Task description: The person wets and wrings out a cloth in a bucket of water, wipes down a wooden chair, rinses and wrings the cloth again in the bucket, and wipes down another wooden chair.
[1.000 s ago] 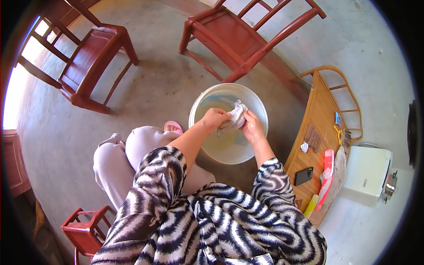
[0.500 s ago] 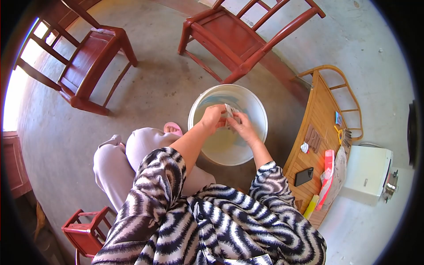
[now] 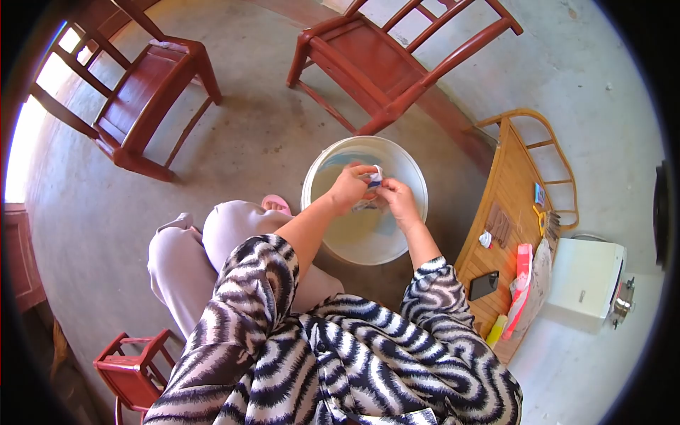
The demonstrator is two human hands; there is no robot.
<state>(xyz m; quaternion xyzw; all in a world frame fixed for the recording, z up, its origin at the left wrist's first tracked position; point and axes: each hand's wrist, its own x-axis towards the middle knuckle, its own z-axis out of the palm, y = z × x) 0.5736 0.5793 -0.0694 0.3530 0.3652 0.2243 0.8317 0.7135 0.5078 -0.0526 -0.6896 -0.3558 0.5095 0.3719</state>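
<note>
My left hand (image 3: pixel 349 190) is closed around a small crumpled piece (image 3: pixel 376 172), white with a dark blue patch, which looks like thin cloth or wrapping. From the other side my right hand (image 3: pixel 400 202) pinches its lower end with thumb and fingers. Both hands are over the mouth of a white bucket (image 3: pixel 424 191) that stands on the floor in front of my knees. Bluish smears mark the bucket's inner wall, and its bottom looks pale yellowish. Part of the piece is hidden behind my fingers.
Red wooden chairs stand at the far left (image 3: pixel 149 85) and ahead (image 3: pixel 375 64), with a small red stool (image 3: pixel 127 375) behind left. On my right, a bamboo bench (image 3: pixel 496 191) carries a phone (image 3: pixel 484 285), yellow scissors (image 3: pixel 540 219) and a red-and-white bag (image 3: pixel 523 273). A white box-shaped appliance (image 3: pixel 584 276) adjoins it.
The crumpled piece has been turned in my fingers, so its white and blue side now shows at the top. My left hand has shifted slightly; my right hand has moved a little.
</note>
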